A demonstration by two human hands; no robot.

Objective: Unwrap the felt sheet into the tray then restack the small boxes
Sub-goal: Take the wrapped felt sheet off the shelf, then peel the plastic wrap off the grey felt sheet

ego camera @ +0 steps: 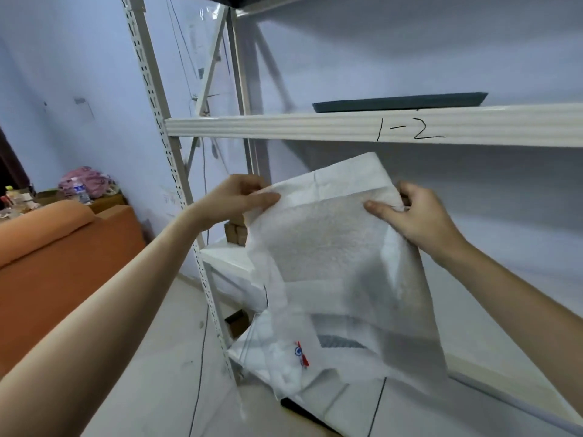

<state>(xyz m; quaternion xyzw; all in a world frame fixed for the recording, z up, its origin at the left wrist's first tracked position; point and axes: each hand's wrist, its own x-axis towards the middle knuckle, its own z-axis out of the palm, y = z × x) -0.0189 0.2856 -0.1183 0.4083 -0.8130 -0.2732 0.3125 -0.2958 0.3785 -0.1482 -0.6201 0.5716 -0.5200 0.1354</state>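
Head view, landmark: we took the shelf beam marked "1-2" (378,127) as our reference.
Felt sheet: the felt sheet (328,244), white and still inside a translucent wrapper (362,316), hung in the air just below that beam, in front of the shelving.
Left grip: our left hand (243,197) pinched the wrapper's upper left corner, thumb on the front.
Right grip: our right hand (410,212) pinched the upper right edge, fingers curled behind.
Tray: the dark tray (400,102) lay on the shelf above the beam, well apart from the sheet.
Small boxes: brown small boxes (236,230) stood stacked below the beam, behind the sheet's left edge.
Risk: we judged the slack wrapper could let the sheet slide out of its open end to the floor, as only the top was held.
Axis: long axis ran top to bottom, tilted, lower end towards our right.
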